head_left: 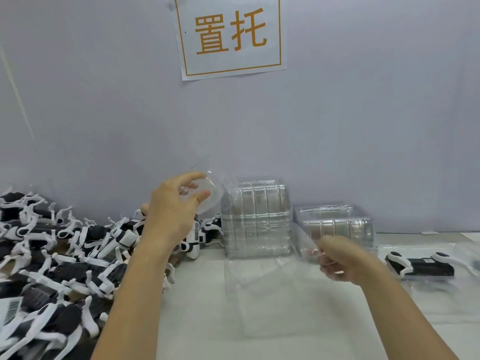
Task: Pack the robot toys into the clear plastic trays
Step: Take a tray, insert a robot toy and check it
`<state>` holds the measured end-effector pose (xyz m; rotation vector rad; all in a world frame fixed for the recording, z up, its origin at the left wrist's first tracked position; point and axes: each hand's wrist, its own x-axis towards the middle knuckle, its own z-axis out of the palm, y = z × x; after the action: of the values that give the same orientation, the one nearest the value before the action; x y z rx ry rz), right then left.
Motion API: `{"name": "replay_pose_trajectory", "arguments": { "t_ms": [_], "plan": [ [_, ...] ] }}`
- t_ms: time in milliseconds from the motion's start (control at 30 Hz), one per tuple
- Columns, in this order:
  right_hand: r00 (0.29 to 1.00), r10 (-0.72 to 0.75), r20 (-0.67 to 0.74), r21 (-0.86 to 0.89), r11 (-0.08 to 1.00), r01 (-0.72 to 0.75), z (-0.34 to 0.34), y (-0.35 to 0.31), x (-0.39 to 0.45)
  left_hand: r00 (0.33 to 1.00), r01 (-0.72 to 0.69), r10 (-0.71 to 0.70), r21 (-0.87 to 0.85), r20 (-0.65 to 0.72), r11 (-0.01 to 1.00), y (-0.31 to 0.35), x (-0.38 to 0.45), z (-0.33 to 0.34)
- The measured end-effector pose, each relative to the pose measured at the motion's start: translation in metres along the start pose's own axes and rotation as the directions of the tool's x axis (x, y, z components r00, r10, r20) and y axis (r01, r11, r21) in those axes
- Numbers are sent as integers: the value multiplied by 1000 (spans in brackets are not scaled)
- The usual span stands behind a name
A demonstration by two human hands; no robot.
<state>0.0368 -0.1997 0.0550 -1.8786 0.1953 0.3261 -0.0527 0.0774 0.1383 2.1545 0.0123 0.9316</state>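
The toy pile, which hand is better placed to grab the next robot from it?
Probably the left hand: the toy pile lies just below and beside it, while the right hand is across the table near the tray stacks. Both now hold a clear tray.

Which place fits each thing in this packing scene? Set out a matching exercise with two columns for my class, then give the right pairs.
Things
1. pile of robot toys
2. taller tray stack
3. packed toy in its tray
4. paper sign

Places
A. on the wall above the table
B. far right of the table
C. left side of the table
D. against the wall, between the two hands

Pairs: 1-C, 2-D, 3-B, 4-A

The left hand and right hand both grip one clear tray, held above the table.
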Motion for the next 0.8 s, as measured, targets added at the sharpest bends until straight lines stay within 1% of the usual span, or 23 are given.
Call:
{"name": "replay_pose_trajectory", "arguments": {
  "t_ms": [33,67,100,133,167,200,233,267,300,333,367,400,433,500,567,633,700,733,800],
  "plan": [
    [999,-6,-50,-174,985,-3,-1,0,2,1000,-15,15,12,-6,1000,2,-1,1],
    [993,-39,-111,-352,936,-2,-1,-1,2,999,-32,33,19,-10,999,3,-1,3],
    [979,-106,-172,-508,862,5,-2,-3,3,999,-54,54,19,-9,998,4,-1,4],
    [957,-195,-214,-600,799,28,-2,-6,3,997,-77,77,13,0,997,6,-2,5],
    [926,-300,-230,-622,777,97,0,-9,5,995,-101,101,0,15,995,8,-2,6],
    [890,-397,-223,-562,799,216,3,-12,6,992,-125,125,-14,34,992,10,-3,7],
    [866,-459,-200,-410,842,351,8,-15,4,988,-147,148,-23,54,989,11,-3,9],
    [869,-471,-153,-191,877,441,15,-21,-2,982,-172,173,-23,76,985,13,-4,10],
    [890,-451,-65,48,889,454,23,-26,-9,974,-199,200,-21,103,980,14,-5,11],
    [902,-430,46,255,878,405,30,-30,-16,965,-223,224,-20,137,975,14,-6,13],
    [895,-420,148,392,856,337,35,-33,-20,954,-246,246,-24,171,969,15,-7,15],
    [875,-425,230,474,835,280,40,-35,-23,943,-265,265,-30,200,964,16,-8,18],
    [849,-443,287,527,814,247,45,-37,-25,934,-281,281,-32,221,959,16,-8,21],
    [808,-486,333,610,764,208,51,-40,-28,923,-302,298,-24,244,953,17,-9,27],
    [797,-525,299,688,697,201,53,-41,-28,917,-305,297,-12,266,952,16,-9,34],
    [801,-552,231,736,638,228,50,-41,-26,909,-286,279,-23,310,958,12,-11,38],
    [813,-554,178,736,623,264,46,-41,-26,905,-245,248,-55,345,968,5,-12,42],
    [820,-549,161,740,617,268,43,-41,-26,910,-223,235,-75,341,972,-1,-12,44],
    [831,-538,139,761,595,258,37,-40,-27,940,-163,197,-140,278,977,-12,-11,51]
  ]
}}
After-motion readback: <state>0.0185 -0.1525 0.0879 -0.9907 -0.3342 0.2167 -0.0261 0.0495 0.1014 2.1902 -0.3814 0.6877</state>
